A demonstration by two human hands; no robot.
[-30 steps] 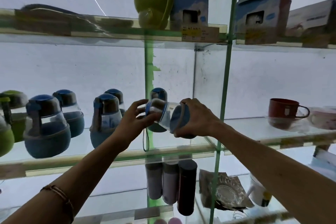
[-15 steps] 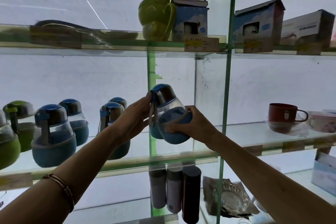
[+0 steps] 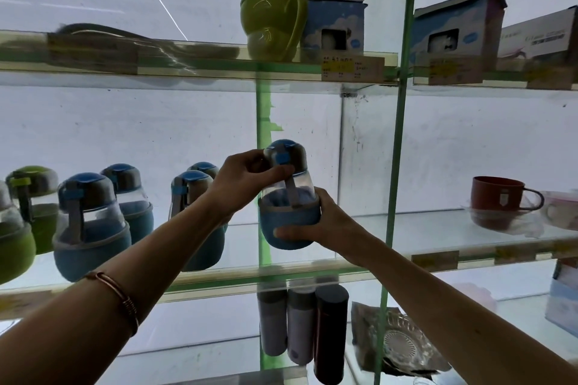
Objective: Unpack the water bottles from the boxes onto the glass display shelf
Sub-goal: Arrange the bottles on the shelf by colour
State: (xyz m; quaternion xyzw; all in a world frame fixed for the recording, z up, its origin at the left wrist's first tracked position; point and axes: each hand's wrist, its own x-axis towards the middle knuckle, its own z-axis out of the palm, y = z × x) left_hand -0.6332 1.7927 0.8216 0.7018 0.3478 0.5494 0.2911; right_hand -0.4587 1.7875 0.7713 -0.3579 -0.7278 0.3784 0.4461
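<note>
You are at the putting-down step. The glass shelf [image 3: 375, 247] runs wide under your hands, and its front edge sits just below the bottle you hold. A green post [image 3: 397, 166] stands close to the right of your grip, so don't swing that way.

To the left of your grip there is a row of bottles already set out. The nearest blue bottle [image 3: 194, 216] is partly hidden behind your left arm. A bigger blue bottle [image 3: 87, 228] and a green bottle [image 3: 28, 203] stand farther left. Far to the right, past the post, sits a red cup [image 3: 497, 200].

The bottle [image 3: 289, 197] is upright and looks to be held up above the glass, not resting on it. Your right hand [image 3: 325, 222] is wrapped tight round its blue bottom. Your left hand [image 3: 247, 178] pinches the top by the strap.

I think the next move is to push it forward over the edge and lower it softly. The bare glass just behind and under your grip looks like enough room.
</note>
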